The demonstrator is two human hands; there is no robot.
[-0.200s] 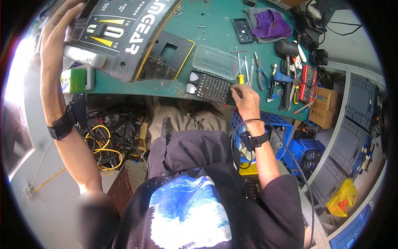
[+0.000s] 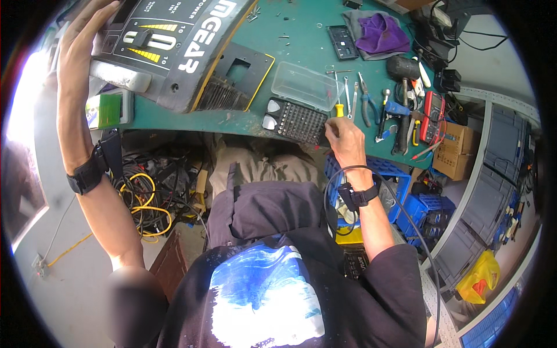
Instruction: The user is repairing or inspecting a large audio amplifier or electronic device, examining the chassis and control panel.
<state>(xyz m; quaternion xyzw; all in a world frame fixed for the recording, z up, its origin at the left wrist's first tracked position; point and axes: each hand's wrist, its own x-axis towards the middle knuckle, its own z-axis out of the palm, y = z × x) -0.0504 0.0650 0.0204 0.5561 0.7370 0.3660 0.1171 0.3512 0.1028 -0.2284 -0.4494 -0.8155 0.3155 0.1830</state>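
My left hand (image 2: 78, 49) lies flat with fingers spread on the left end of a large black curved machine panel (image 2: 168, 43) that rests on the green workbench (image 2: 301, 35). My right hand (image 2: 343, 142) is at the bench's near edge, closed around a yellow-handled screwdriver (image 2: 339, 107) whose handle sticks up above my fingers. Right beside it lies an open black bit-set case (image 2: 296, 119) with its clear lid (image 2: 304, 84) folded back.
Pliers (image 2: 366, 101), a hammer (image 2: 401, 72), a red multimeter (image 2: 434, 116) and other hand tools lie to the right. A purple cloth (image 2: 380, 32) sits at the back. Tangled yellow and black cables (image 2: 148, 194) lie under the bench; blue crates (image 2: 418, 200) stand at the right.
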